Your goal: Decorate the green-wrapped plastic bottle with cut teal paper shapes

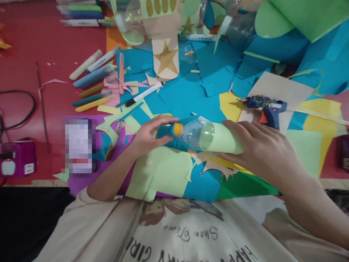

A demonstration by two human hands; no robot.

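A clear plastic bottle [192,135] with an orange cap lies on its side, its lower part wrapped in light green paper [224,138]. My right hand [259,145] is wrapped round the paper-covered end. At the cap end my left hand [154,134] has its thumb and fingers curved round a blue paper piece [164,131]. This blue paper reaches along the cap and neck; whether it is fixed to the bottle I cannot tell. Light green sheets [169,165] and blue paper [203,185] lie below the bottle.
A glue gun [268,109] lies to the right, nozzle pointing left. Markers [94,78] and paper scraps cover the upper left. More plastic bottles [131,22] with paper parts stand at the back. A phone [79,145] and purple power socket [19,158] are at left.
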